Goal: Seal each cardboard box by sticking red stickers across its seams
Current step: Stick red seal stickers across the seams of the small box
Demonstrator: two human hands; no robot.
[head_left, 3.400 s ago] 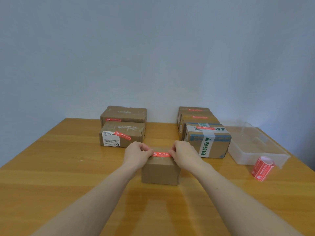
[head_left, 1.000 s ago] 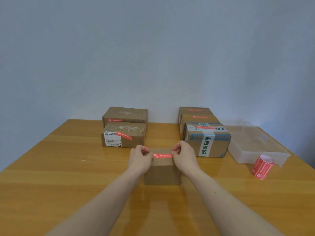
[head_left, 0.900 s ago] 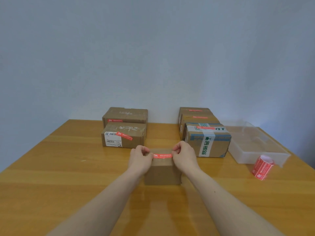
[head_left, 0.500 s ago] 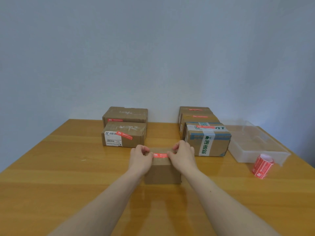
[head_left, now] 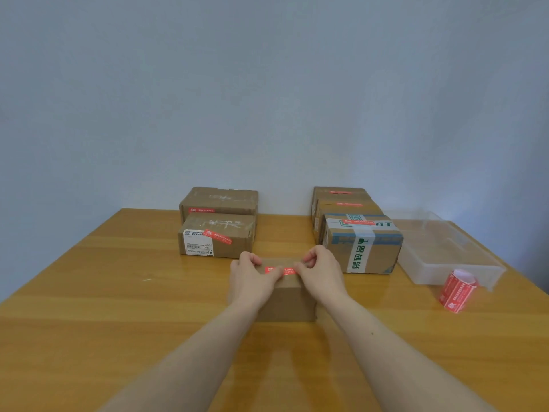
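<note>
A small plain cardboard box stands on the wooden table right in front of me. A red sticker lies along the box's top front edge. My left hand holds the sticker's left end with thumb and curled fingers. At the right end, my right hand pinches it the same way. Only the middle of the sticker shows between my thumbs. The box's top and its seam are mostly hidden by my hands.
Two boxes with red stickers sit behind on the left. A row of three stickered boxes sits on the right. A clear plastic bin lies far right, with a red sticker roll in front of it.
Both hands have slid inward along the sticker, so less of it shows. The view has shifted slightly. The box has stayed in place.
</note>
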